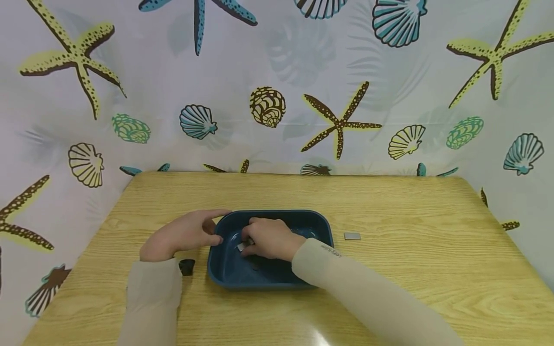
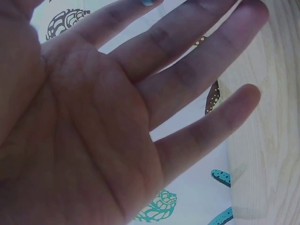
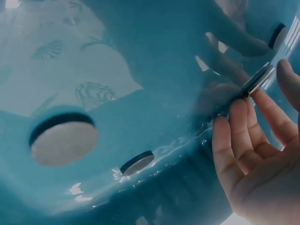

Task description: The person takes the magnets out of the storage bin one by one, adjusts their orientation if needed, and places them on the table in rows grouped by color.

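A dark blue rectangular basin (image 1: 268, 284) sits on the wooden table. My left hand (image 1: 183, 236) is at its left end, thumb and index finger spread, fingertips right at the rim. The palm and straight fingers of this hand fill the left wrist view. My right hand (image 1: 272, 239) reaches down inside the basin. Its thumb and fingertips pinch a small flat grey piece (image 3: 258, 80), seen nearly edge-on close to the basin's inner surface. Round grey discs with black edges, a large one (image 3: 64, 143) and a smaller one (image 3: 138, 163), show against the blue in the right wrist view.
To the right of the basin lies a small grey rectangular piece (image 1: 352, 236). A small black object (image 1: 187, 267) stands beside the left sleeve. Behind the table (image 1: 411, 206) hangs a white cloth (image 1: 233, 72) printed with shells and starfish.
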`<action>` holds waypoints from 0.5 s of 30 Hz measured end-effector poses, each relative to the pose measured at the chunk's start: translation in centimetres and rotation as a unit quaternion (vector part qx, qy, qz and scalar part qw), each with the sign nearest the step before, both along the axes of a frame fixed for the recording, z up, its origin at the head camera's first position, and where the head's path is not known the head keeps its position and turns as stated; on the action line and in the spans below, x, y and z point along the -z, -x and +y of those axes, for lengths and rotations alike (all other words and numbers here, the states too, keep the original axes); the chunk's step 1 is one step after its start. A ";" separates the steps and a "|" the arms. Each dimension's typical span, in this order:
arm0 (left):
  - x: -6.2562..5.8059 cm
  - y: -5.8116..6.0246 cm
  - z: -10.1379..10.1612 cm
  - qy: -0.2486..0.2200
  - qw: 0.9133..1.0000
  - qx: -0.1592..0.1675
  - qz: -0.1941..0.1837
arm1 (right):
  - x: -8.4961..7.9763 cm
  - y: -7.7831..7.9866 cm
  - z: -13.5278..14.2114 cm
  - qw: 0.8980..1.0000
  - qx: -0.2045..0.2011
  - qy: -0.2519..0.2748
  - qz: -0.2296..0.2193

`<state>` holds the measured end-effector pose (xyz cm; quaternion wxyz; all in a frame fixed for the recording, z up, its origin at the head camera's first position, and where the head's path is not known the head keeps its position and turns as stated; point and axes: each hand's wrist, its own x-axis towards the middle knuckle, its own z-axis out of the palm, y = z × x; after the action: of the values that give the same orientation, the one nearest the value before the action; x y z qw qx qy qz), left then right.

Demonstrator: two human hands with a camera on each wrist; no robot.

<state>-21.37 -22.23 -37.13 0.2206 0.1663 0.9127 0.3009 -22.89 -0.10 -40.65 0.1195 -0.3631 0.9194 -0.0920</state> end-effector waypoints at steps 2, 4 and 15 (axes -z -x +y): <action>0.0 0.0 0.0 -0.002 1.000 0.004 0.000 | 0.1 -0.1 -0.1 1.000 0.000 0.003 0.005; 0.0 -0.1 -0.1 -0.003 1.000 0.005 -0.001 | 0.3 -0.1 -0.3 1.000 0.000 0.003 0.013; 0.1 0.0 0.0 -0.002 1.000 0.004 0.003 | 0.9 0.0 -1.1 1.000 0.001 -0.005 0.030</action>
<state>-21.36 -22.24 -37.22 0.2184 0.1717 0.9122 0.3012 -22.92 -1.19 -41.52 0.0932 -0.3644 0.9234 -0.0766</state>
